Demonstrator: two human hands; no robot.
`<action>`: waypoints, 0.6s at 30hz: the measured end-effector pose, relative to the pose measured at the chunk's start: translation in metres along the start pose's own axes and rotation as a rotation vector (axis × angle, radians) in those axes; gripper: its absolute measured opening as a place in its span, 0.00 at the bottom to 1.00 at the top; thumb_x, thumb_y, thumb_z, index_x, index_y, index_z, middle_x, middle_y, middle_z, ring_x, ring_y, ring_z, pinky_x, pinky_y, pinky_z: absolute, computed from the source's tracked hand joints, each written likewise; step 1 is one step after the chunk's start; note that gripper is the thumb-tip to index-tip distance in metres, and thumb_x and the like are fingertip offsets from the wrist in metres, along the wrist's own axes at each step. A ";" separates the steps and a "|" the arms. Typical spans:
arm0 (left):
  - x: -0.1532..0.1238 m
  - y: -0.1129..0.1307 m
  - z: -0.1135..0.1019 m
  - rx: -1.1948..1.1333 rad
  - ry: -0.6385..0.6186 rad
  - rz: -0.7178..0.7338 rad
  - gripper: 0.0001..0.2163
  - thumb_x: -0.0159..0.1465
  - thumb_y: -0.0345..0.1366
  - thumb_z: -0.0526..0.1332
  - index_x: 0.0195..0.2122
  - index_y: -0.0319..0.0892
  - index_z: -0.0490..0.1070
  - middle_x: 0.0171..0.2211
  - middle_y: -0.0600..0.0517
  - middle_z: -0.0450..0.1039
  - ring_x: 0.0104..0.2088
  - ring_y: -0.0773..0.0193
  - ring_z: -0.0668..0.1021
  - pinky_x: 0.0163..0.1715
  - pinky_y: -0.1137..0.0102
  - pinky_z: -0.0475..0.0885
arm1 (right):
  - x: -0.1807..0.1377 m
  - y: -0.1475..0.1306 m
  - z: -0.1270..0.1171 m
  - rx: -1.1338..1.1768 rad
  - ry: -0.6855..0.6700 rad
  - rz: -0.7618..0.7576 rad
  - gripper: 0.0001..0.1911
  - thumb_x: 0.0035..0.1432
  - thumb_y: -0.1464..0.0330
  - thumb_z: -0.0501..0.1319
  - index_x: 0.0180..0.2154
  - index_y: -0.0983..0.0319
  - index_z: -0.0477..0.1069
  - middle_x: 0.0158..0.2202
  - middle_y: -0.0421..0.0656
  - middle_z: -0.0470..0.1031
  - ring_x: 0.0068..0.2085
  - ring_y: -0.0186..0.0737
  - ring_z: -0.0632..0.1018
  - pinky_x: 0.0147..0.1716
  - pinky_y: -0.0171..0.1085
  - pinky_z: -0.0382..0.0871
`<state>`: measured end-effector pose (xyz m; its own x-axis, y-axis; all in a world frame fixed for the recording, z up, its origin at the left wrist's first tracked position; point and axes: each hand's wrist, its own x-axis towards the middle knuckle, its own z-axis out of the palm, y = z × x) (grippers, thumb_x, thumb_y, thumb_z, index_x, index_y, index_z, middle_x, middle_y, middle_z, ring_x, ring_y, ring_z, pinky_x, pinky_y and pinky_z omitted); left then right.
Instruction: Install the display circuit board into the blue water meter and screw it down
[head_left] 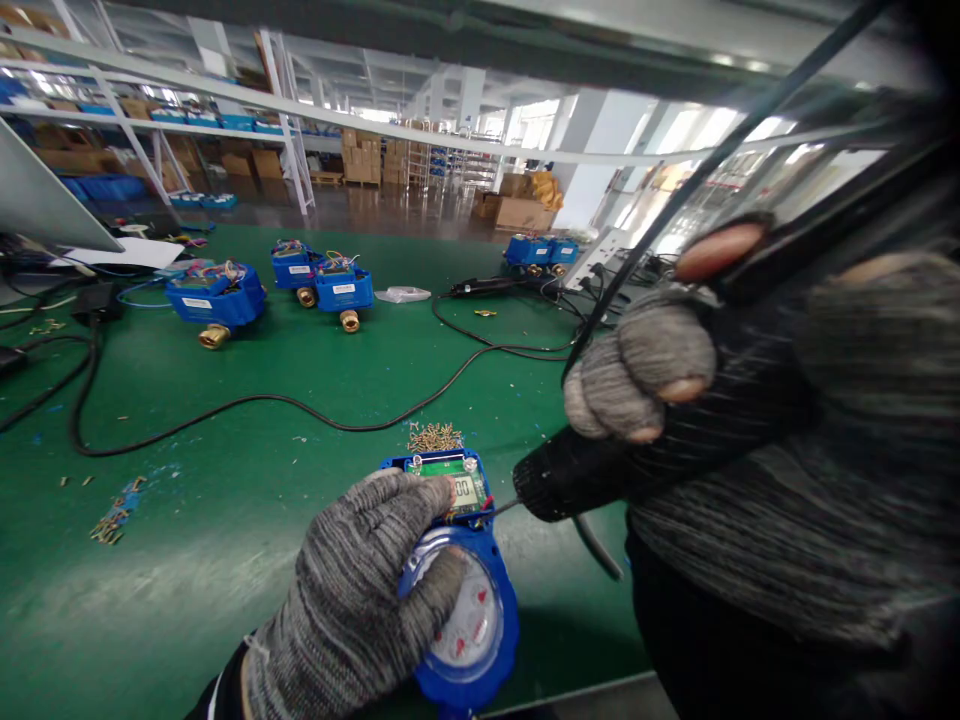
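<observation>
Near the front edge of the table lies a blue water meter (501, 610) with a round clear dial and an open upper housing. A green circuit board with a small display (466, 490) sits in that housing. My left hand (360, 590), in a grey knit glove with bare fingertips, grips the meter, its fingers over the board and dial. In my right hand (645, 360), gloved alike, is a black electric screwdriver (559, 475). Its thin bit points left at the right side of the board housing; exact contact is unclear. Small brass screws (435, 437) lie in a pile just behind the meter.
Several blue meters with brass fittings (217, 305) stand farther back on the green table (247, 470). A black cable (300, 402) crosses the table. More loose screws (116, 520) lie at left. A power strip (600, 255) and another black tool (487, 287) are at back right.
</observation>
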<state>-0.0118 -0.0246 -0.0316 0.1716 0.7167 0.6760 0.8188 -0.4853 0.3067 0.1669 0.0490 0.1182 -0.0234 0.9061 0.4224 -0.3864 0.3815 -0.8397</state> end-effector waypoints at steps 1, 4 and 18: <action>0.000 0.000 0.000 -0.007 -0.006 -0.004 0.15 0.63 0.39 0.64 0.50 0.43 0.75 0.45 0.48 0.81 0.44 0.52 0.83 0.45 0.51 0.83 | 0.000 -0.002 0.005 -0.029 0.018 -0.001 0.07 0.50 0.61 0.66 0.31 0.56 0.73 0.17 0.33 0.66 0.15 0.34 0.69 0.09 0.35 0.62; 0.001 0.000 0.000 -0.030 -0.014 -0.008 0.15 0.62 0.38 0.65 0.50 0.43 0.75 0.45 0.48 0.82 0.44 0.53 0.83 0.46 0.51 0.83 | 0.001 -0.003 0.017 -0.051 0.033 0.017 0.08 0.41 0.62 0.64 0.26 0.57 0.71 0.14 0.33 0.64 0.14 0.33 0.67 0.08 0.34 0.61; 0.004 0.003 -0.001 -0.080 -0.013 -0.027 0.14 0.64 0.37 0.63 0.51 0.44 0.74 0.45 0.48 0.81 0.44 0.53 0.83 0.46 0.50 0.82 | -0.011 0.017 0.022 -0.136 -0.030 0.024 0.07 0.47 0.65 0.73 0.30 0.54 0.78 0.18 0.35 0.65 0.18 0.37 0.71 0.15 0.36 0.69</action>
<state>-0.0095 -0.0235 -0.0275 0.1577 0.7365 0.6578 0.7772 -0.5035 0.3774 0.1406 0.0414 0.1070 -0.0594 0.9104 0.4096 -0.2571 0.3825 -0.8875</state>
